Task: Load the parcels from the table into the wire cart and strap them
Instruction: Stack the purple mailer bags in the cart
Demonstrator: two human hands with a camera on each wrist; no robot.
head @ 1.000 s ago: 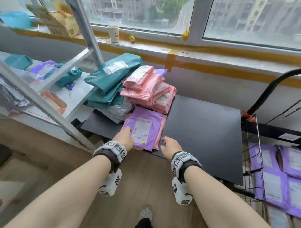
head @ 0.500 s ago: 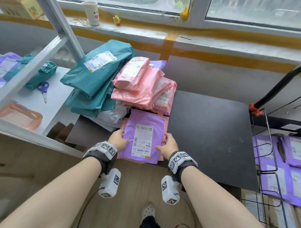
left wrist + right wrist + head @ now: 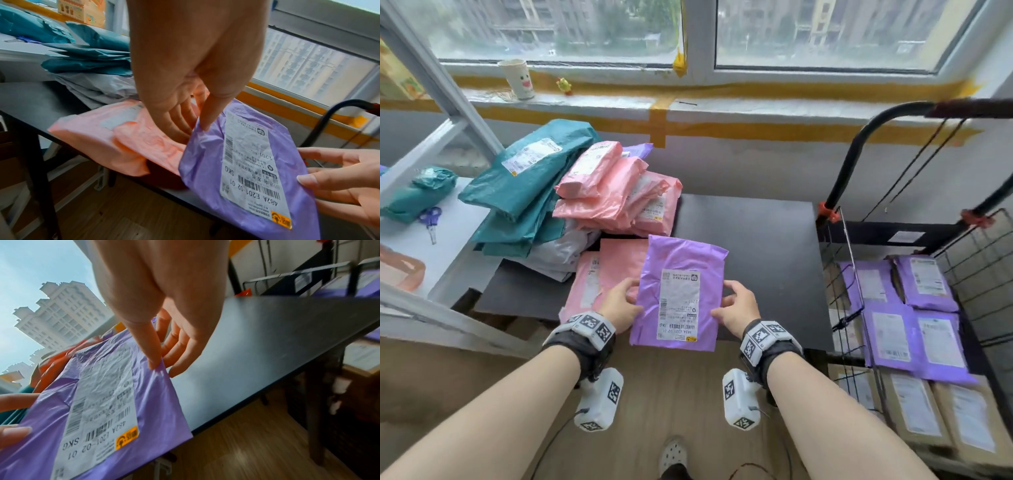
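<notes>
A purple parcel (image 3: 681, 291) with a white label hangs over the front edge of the black table (image 3: 763, 246). My left hand (image 3: 621, 301) pinches its left edge, thumb on top (image 3: 203, 125). My right hand (image 3: 738, 306) pinches the right edge (image 3: 156, 363). Under it lie flat pink parcels (image 3: 602, 274). Behind them is a heap of pink parcels (image 3: 616, 192), teal parcels (image 3: 527, 192) and a grey one (image 3: 565, 250). The wire cart (image 3: 852, 274) stands right of the table, with purple parcels (image 3: 904, 308) and brown ones (image 3: 945, 411) inside.
A white shelf frame (image 3: 448, 113) stands at the left, with scissors (image 3: 431, 222) and a teal bag (image 3: 417, 192) on its board. The cart's black handle (image 3: 893, 116) arches above the cart. A paper cup (image 3: 518, 78) is on the windowsill. The table's right half is bare.
Both hands have taken hold of the purple parcel and lifted it off the pink ones, moving it right and toward me. The pink parcels beneath now show.
</notes>
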